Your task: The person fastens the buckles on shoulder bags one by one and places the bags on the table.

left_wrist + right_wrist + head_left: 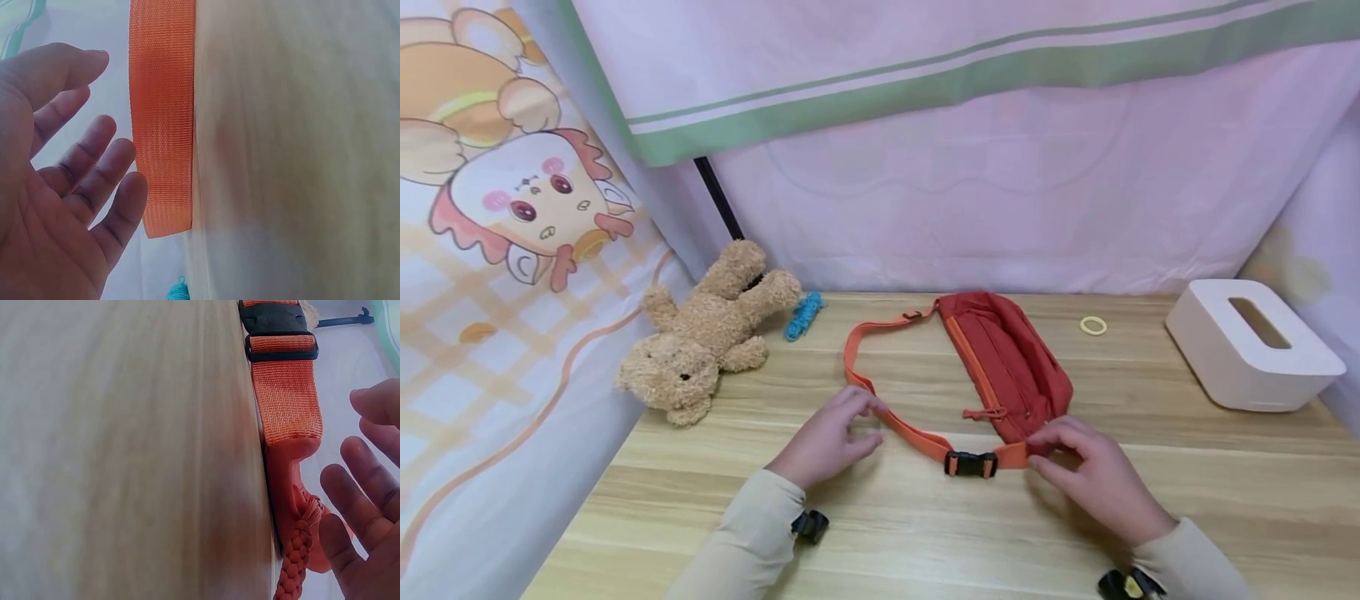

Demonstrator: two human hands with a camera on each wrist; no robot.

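A red waist bag (1011,354) lies on the wooden table, its orange strap (859,325) looping out to the left. The strap's black buckle (971,464) is fastened at the near side. My left hand (826,440) is by the left part of the strap; in the left wrist view its loosely bent fingers lie beside the orange webbing (164,119) without gripping it. At the bag's near corner is my right hand (1093,477), thumb and fingers apart. The right wrist view shows its fingers beside the bag's strap end (287,403) and a braided cord pull (294,569).
A brown teddy bear (700,329) lies at the left, with a blue cord bundle (804,317) beside it. Toward the back right are a pale yellow ring (1093,326) and a white tissue box (1247,358). Printed cloth hangs behind and to the left.
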